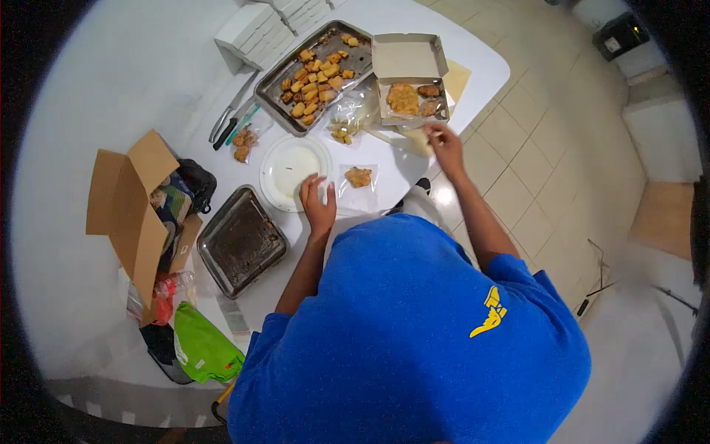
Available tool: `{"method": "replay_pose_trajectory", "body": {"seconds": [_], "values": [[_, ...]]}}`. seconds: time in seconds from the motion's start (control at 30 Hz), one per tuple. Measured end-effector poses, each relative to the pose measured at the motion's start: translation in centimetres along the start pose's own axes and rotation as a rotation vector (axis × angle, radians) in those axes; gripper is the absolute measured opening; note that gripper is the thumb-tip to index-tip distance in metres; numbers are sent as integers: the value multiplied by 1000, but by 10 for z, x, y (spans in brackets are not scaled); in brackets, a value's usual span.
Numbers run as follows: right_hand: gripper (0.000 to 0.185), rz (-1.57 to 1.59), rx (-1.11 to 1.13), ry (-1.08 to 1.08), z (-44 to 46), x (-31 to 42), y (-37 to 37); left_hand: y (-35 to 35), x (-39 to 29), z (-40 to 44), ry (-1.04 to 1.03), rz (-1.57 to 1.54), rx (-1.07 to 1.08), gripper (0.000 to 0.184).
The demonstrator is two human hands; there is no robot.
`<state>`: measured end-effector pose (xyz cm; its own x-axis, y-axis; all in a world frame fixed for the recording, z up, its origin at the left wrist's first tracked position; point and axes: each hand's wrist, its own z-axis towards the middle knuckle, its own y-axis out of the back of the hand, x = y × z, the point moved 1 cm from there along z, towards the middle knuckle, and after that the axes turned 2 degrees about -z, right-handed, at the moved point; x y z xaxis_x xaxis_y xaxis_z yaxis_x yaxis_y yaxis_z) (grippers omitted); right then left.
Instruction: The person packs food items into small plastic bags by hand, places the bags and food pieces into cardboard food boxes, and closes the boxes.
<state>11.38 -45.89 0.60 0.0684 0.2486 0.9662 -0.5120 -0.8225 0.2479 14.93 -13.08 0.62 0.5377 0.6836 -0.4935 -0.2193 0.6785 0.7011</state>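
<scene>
My left hand is over the right edge of a white plate, fingers apart and holding nothing. Just right of it, a piece of fried food lies in a clear plastic bag. My right hand is at the table's right edge, its fingers bent together beside a pale yellow sheet; whether they grip it is too small to tell. Above that hand stands an open cardboard box with fried pieces inside. Another clear bag with small yellowish pieces touches the box's left side.
A metal tray holds several golden chunks. Knives and a bagged fried portion lie left of it. Nearer are a dark metal tray, an open brown carton and a green cloth. White boxes stand at the back.
</scene>
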Motion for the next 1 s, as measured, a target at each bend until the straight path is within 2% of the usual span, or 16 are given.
{"method": "replay_pose_trajectory", "body": {"seconds": [0.03,0.17,0.27,0.33,0.4,0.5,0.53,0.6,0.63,0.67,0.7,0.73,0.83,0.9,0.97,1.0], "values": [[24,-9,-43,-57,13,21,15,-8,-1,18,-31,17,-50,23],[45,-114,-57,-41,83,23,62,-58,-10,107,349,-450,38,27],[62,-227,-41,-29,147,21,78,-104,-29,185,274,-472,136,42],[83,-201,107,-215,188,21,80,-158,-12,220,130,-375,193,54],[101,-158,216,-354,214,27,73,-190,-11,251,327,-476,349,66],[102,-216,404,-505,249,11,56,-208,-6,285,530,-545,624,74],[85,-214,526,-517,257,7,57,-206,-6,289,572,-540,720,71],[71,-169,631,-432,268,-2,59,-207,1,287,552,-634,890,54],[64,-137,681,-400,266,-11,60,-208,8,283,483,-644,885,50],[49,-60,647,-154,257,-12,60,-200,5,276,422,-656,884,45],[47,63,631,-91,248,-13,65,-192,0,273,357,-671,876,41],[48,-26,605,-14,239,-15,68,-178,-5,266,296,-591,810,36],[55,-275,638,418,212,-27,84,-164,-3,230,-267,-94,556,33],[60,-267,769,635,202,-21,80,-155,-19,209,-253,-37,595,34],[63,-427,814,725,191,-11,84,-155,-27,191,-10,-177,629,44],[65,-544,857,747,188,-9,85,-154,-27,189,-97,-75,635,46]]}}
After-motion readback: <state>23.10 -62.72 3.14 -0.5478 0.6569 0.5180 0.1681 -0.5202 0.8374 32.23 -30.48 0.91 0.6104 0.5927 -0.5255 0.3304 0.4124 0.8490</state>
